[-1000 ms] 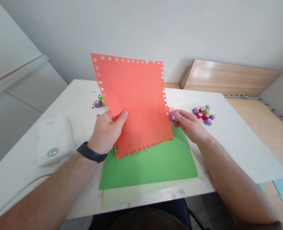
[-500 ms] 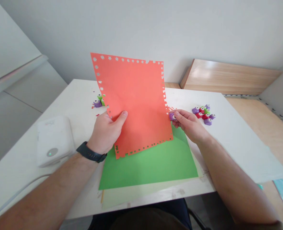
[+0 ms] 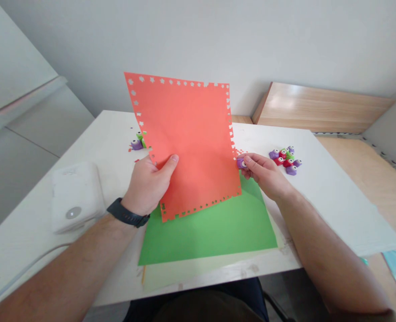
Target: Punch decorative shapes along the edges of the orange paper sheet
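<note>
Head view, left hand (image 3: 146,185) clasping orange paper (image 3: 194,143) with thumb on top, right hand (image 3: 263,174) pinching purple punch (image 3: 241,163) at paper's edge

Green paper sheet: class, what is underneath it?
A pale sheet sticks out past the near edge of the green sheet; how far it runs beneath, and anything else there, is covered.

Bright, soft, even light fills the view, leaving only faint shadows beneath the orange-red punched paper sheet (image 3: 191,143). Pale glare marks the light wooden board (image 3: 305,105). Wide-angle distortion bends the white table (image 3: 335,201) towards the picture's edges; the view stays fairly sharp.
</note>
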Demonstrator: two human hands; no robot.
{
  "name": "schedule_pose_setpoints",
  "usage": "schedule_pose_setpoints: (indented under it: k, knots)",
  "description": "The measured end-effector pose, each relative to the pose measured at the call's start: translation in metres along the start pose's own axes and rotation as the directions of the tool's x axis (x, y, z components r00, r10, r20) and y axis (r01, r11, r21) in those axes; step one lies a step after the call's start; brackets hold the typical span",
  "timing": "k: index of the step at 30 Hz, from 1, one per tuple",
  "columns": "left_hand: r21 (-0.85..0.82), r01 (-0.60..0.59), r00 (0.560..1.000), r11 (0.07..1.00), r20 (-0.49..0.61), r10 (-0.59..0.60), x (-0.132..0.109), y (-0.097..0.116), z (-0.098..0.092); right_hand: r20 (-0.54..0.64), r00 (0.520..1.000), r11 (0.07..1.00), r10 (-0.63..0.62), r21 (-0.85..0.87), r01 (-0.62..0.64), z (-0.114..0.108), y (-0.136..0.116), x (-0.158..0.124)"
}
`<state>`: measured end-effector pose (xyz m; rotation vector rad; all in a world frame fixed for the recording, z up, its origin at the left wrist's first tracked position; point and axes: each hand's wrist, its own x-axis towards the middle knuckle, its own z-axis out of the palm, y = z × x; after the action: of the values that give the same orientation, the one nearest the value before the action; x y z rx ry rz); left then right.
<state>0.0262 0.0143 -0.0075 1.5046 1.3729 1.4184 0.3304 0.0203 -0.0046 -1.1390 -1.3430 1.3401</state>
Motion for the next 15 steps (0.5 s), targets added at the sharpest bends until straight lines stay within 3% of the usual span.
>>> schedule_pose_setpoints:
  k: [15]
  knots:
    - [0.010, 0.023, 1.000, 1.000, -0.008, -0.023, -0.0015, 0.0041, 0.0011, 0.003, 1.000, 1.000, 0.007, -0.019, -0.007, -0.0008, 0.0009, -0.0004]
